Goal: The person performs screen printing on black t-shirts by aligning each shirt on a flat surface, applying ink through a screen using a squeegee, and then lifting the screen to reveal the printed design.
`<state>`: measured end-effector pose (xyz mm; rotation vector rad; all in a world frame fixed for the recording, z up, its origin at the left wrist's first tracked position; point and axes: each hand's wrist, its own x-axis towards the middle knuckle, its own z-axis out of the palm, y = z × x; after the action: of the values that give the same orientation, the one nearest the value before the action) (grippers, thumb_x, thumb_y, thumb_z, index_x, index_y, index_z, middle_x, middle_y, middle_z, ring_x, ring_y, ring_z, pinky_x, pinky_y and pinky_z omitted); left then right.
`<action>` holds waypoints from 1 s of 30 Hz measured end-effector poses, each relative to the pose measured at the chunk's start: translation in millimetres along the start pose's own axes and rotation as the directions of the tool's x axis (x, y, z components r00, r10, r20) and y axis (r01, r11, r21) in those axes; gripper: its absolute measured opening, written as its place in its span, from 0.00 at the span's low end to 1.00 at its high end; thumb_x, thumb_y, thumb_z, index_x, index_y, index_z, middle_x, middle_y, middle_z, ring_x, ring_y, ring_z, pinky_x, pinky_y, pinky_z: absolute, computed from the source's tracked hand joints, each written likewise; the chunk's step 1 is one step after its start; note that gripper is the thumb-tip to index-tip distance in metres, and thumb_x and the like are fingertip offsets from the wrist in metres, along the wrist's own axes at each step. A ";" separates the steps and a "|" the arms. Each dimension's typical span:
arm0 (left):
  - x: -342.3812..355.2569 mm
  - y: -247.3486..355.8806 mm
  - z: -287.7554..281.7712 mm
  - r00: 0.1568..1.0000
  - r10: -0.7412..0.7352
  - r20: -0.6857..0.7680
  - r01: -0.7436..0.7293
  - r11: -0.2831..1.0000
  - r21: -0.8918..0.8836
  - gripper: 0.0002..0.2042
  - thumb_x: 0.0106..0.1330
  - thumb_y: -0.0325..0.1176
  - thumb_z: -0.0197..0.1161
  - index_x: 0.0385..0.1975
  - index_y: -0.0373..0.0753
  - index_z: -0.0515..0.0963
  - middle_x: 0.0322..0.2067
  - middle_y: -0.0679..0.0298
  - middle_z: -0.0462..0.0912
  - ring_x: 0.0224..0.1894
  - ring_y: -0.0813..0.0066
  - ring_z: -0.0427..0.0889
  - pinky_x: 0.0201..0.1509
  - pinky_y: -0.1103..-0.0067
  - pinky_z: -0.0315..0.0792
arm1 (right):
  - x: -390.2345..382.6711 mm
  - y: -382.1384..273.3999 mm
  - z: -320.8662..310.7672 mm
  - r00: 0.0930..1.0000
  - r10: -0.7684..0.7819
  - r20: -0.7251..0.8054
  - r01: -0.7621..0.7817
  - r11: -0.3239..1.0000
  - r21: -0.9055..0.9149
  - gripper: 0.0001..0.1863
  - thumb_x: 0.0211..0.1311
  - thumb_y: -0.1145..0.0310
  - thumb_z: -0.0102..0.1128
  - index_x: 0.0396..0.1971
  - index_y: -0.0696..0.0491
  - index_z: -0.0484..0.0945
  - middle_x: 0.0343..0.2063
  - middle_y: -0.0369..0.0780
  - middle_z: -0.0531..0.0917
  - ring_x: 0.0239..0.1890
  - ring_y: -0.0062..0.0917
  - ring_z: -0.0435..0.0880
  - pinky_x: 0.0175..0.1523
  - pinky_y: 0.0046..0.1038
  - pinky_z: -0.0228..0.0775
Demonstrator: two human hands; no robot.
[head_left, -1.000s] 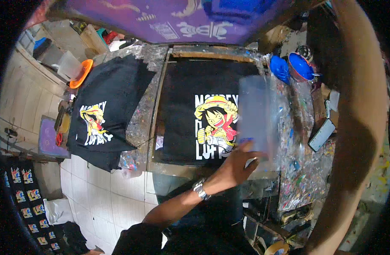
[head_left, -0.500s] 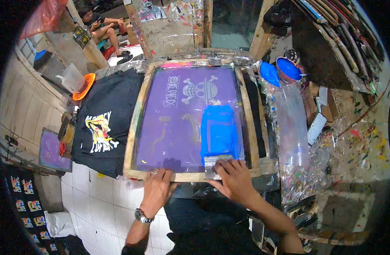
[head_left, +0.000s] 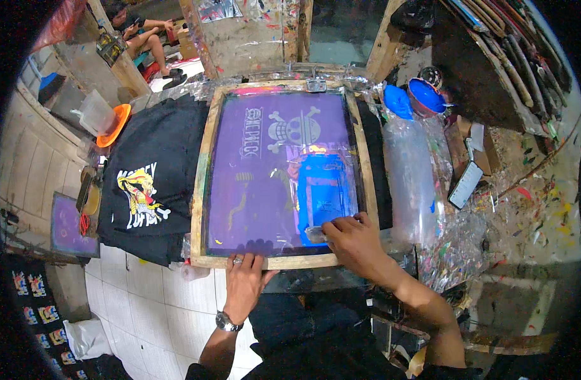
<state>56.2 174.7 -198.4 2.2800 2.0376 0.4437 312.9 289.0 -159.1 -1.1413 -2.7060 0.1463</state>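
Observation:
A wood-framed screen printing frame (head_left: 198,190) lies in front of me, its purple mesh (head_left: 252,215) bearing a pale skull design and lettering. Blue ink (head_left: 325,190) covers the mesh's right part, thin enough in places that lines of a design show through. My right hand (head_left: 355,244) grips a small flat squeegee (head_left: 315,235) at the ink's near edge; its fingers partly cover the tool. My left hand (head_left: 246,285) curls its fingers over the frame's near wooden bar, left of the squeegee.
Black printed shirts (head_left: 151,171) are piled left of the frame. Beyond them stands a clear plastic jug (head_left: 95,114) on an orange plate (head_left: 116,126). At the far right is a bowl of blue ink (head_left: 427,98). A phone (head_left: 465,185) lies nearby. Another person (head_left: 148,47) sits at far left.
My right hand has shifted slightly right and away from me, and the squeegee is now tilted. The blue layer looks thinner, with pattern lines showing. My left hand stays on the frame.

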 end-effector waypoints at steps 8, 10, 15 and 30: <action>2.4 4.8 3.3 0.999 0.008 -0.032 -0.009 1.000 -0.029 0.18 0.59 0.44 0.72 0.39 0.36 0.79 0.36 0.56 0.79 0.44 0.54 0.81 0.60 0.58 0.69 | -8.3 4.8 41.7 0.953 -0.134 -0.272 0.084 0.979 -0.188 0.14 0.54 0.71 0.65 0.41 0.47 0.77 0.39 0.36 0.82 0.44 0.31 0.82 0.61 0.54 0.62; -3.5 2.9 4.0 1.000 -0.017 0.003 0.017 0.999 -0.039 0.19 0.60 0.44 0.72 0.40 0.36 0.79 0.37 0.55 0.79 0.44 0.54 0.81 0.60 0.58 0.69 | 32.2 22.7 45.5 0.938 -0.108 -0.331 0.039 0.977 -0.208 0.13 0.55 0.70 0.65 0.41 0.47 0.77 0.39 0.37 0.83 0.45 0.33 0.83 0.61 0.55 0.62; -2.9 -0.8 14.9 0.998 0.006 -0.060 -0.008 1.000 -0.030 0.21 0.58 0.47 0.72 0.43 0.36 0.79 0.37 0.54 0.80 0.46 0.51 0.80 0.62 0.55 0.67 | 87.6 67.1 24.6 0.980 -0.037 -0.197 0.035 0.999 -0.013 0.12 0.57 0.64 0.68 0.38 0.50 0.78 0.32 0.41 0.84 0.39 0.41 0.85 0.53 0.48 0.73; -7.7 -1.4 14.8 0.999 -0.021 -0.046 0.018 0.998 -0.064 0.22 0.61 0.48 0.70 0.46 0.36 0.78 0.39 0.54 0.79 0.46 0.51 0.79 0.63 0.52 0.65 | 136.8 111.6 24.6 0.998 -0.032 -0.062 0.023 0.990 -0.140 0.19 0.62 0.67 0.61 0.53 0.49 0.74 0.33 0.48 0.83 0.40 0.48 0.84 0.57 0.51 0.68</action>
<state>57.9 169.6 -214.3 2.2325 2.0337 0.5566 292.0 464.6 -182.0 -1.1236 -2.7097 -0.0843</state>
